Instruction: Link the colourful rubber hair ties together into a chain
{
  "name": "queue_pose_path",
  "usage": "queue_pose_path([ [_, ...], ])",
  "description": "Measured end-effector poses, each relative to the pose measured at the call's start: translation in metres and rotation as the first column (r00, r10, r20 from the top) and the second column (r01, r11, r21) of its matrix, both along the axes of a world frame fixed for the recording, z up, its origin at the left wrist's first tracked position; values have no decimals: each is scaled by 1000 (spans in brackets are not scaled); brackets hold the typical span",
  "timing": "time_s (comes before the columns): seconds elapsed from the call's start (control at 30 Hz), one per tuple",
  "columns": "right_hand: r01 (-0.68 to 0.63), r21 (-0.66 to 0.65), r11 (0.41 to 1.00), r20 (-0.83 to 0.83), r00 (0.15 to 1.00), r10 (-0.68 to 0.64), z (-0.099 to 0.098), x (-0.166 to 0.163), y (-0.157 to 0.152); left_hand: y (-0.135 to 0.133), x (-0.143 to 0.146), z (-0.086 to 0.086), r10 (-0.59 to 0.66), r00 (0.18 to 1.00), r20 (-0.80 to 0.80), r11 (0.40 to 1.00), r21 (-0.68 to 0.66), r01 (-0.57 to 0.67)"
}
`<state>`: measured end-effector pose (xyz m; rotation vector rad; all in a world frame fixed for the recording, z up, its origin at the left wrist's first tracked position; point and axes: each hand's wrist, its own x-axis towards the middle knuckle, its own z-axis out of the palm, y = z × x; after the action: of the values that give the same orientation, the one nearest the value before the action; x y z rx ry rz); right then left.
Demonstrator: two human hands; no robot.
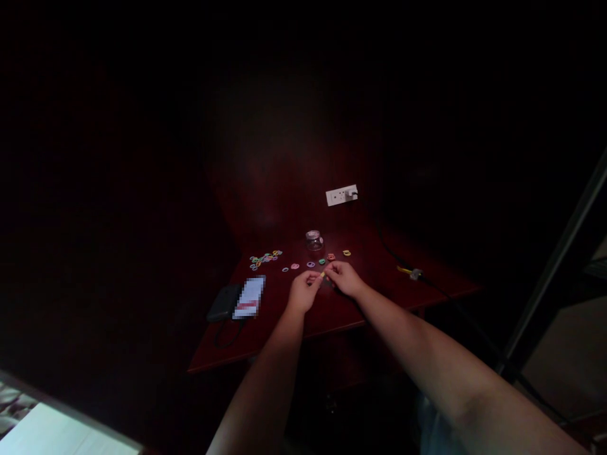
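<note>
Your left hand (303,292) and right hand (344,278) both pinch a small yellow ring (322,275) between them. Coloured rings (265,258) and a glass jar (313,240) sit just beyond on the table (379,297).

A small yellow ring (322,275) sits pinched between both hands' fingertips, just in front of the glass jar (313,240), above the table.

From my remote seat the room was nearly black. A dim glow fell on a reddish wooden bench (379,297) against a dark wall (284,151), where a white socket strip (341,195) showed. A metal pole (554,265) slanted at right.
</note>
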<state>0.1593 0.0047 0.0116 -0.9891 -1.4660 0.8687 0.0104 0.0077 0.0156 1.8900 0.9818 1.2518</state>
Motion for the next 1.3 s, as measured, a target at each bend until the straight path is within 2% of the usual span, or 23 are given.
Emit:
queue_pose_path([
  [0.43, -1, 10, 1000, 44, 999, 0, -2, 0, 0, -2, 1, 1, 8, 1000, 2, 999, 32, -8],
  [0.73, 8, -44, 999, -65, 998, -11, -5, 1, 6, -3, 0, 3, 40, 999, 37, 999, -4, -40],
  [0.97, -75, 22, 997, -95, 992, 77, 0, 0, -1, -4, 1, 5, 28, 996, 83, 999, -25, -26],
  [1.3, -29, 35, 999, -45, 999, 30, 3, 0, -4, -2, 0, 2, 25, 997, 76, 999, -35, -22],
])
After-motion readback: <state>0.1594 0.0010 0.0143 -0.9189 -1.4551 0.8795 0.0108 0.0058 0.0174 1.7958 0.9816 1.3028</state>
